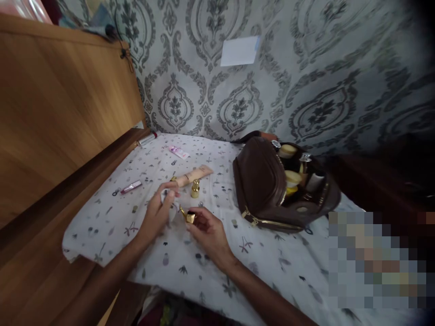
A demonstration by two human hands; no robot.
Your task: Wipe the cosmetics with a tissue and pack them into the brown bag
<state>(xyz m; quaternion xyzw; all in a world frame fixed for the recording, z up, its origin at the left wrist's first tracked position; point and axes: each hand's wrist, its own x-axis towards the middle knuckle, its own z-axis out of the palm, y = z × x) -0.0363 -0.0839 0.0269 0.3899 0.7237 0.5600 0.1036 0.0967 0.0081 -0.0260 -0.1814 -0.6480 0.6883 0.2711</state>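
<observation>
My left hand (159,213) is closed on a small clear and white thing (169,199) that I cannot name. My right hand (208,230) pinches a small gold and black cosmetic piece (189,216) between thumb and fingers, close to the left hand. Both hands hover just above a white patterned cloth (272,267). A small gold cap (195,189) stands upright just beyond the hands. Behind it lies a beige tube (195,174).
An open brown zip bag (268,185) holding several cosmetic jars sits right of the hands. A pink lip-gloss tube (131,186), a pink-white packet (179,152) and a silver-red tube (147,139) lie at the left and back. A wooden headboard (61,108) rises on the left; patterned wallpaper is behind.
</observation>
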